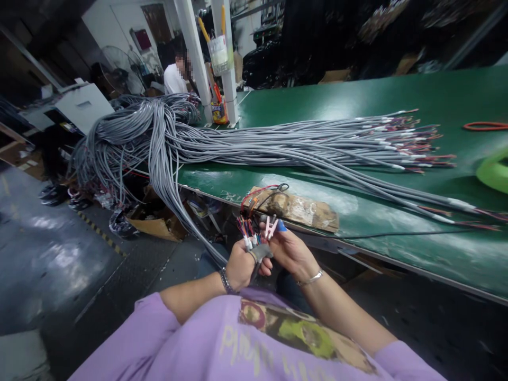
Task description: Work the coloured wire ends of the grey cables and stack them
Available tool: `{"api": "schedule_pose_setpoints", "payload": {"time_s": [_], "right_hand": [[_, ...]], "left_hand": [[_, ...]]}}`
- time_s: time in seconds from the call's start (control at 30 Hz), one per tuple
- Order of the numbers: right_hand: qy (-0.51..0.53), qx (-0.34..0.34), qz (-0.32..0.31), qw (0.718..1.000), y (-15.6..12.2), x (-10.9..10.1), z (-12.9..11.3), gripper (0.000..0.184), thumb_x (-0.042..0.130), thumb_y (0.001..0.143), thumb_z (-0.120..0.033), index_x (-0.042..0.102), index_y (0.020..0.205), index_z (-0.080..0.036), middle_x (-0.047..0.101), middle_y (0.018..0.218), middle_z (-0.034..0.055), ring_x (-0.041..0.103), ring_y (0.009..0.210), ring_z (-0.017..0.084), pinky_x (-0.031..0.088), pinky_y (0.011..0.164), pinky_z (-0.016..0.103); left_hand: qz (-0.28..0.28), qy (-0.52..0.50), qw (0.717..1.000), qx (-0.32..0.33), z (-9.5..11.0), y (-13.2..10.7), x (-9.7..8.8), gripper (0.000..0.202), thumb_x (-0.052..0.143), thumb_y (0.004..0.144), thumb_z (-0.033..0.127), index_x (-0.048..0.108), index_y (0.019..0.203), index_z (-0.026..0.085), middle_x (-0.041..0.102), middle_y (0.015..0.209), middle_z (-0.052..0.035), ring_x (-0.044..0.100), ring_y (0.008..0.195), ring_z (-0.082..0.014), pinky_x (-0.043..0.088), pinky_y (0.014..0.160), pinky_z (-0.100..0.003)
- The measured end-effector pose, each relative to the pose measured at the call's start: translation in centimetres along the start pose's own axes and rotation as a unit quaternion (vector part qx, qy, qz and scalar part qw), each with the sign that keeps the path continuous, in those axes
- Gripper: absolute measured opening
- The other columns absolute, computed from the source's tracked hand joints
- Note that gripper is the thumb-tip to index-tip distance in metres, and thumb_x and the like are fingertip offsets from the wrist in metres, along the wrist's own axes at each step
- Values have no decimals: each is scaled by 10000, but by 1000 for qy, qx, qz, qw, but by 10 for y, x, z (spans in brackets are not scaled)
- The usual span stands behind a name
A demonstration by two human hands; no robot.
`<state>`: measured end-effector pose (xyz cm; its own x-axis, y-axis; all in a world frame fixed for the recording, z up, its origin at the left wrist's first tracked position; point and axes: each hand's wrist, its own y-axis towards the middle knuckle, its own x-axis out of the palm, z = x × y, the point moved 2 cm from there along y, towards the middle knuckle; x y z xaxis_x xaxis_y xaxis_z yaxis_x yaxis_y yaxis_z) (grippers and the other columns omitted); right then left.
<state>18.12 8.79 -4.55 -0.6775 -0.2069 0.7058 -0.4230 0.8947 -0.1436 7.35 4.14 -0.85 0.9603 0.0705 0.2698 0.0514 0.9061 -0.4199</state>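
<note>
My left hand (240,265) is closed around the end of a grey cable (260,253), whose coloured wires (246,228) fan out above my fist. My right hand (291,250) is closed too, pinching a small clip with pink jaws and a blue part (273,226) right beside those wire ends. Thin red and black leads (260,193) rise from the clip area to a worn brown block (296,207) at the table edge. Both hands are held close together in front of my chest, just below the table's front edge.
A big bundle of grey cables (278,145) lies across the green table (357,98) and hangs off its left end to the floor. A green object (494,170) and an orange loop (486,126) are at far right. A person in white (174,78) sits far back.
</note>
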Motion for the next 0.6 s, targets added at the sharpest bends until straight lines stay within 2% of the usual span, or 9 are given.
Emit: {"api": "schedule_pose_setpoints", "payload": {"time_s": [0.17,0.33,0.47,0.6], "right_hand": [[44,25,4,999,-2,3,1,313,693,753,-544,678,856,-249,707,853,33,595,655,199,497,586,340],[75,32,25,996,-4,-3,4,377,773,639,-569,687,840,-263,705,855,18,595,701,177,497,650,308],[31,31,1,999,-16,-10,9,426,779,612,-597,683,837,-249,674,802,30,578,688,181,475,652,320],[-46,15,-28,998,-31,-10,13,459,859,540,-521,687,826,-205,609,710,11,516,626,146,430,631,297]], "left_hand": [[2,-4,1000,8,0,-1,0,479,781,497,559,562,624,152,572,442,7,484,325,-89,375,348,-208],[9,-4,1000,15,-2,-5,-6,511,792,476,589,558,600,152,591,444,-8,492,319,-96,383,345,-211],[16,14,999,28,-7,-6,-14,504,779,516,600,589,634,147,613,469,-16,531,346,-112,396,357,-212],[44,21,997,55,-5,-5,-18,497,772,529,603,569,618,159,621,481,-16,543,359,-112,383,357,-202]]}}
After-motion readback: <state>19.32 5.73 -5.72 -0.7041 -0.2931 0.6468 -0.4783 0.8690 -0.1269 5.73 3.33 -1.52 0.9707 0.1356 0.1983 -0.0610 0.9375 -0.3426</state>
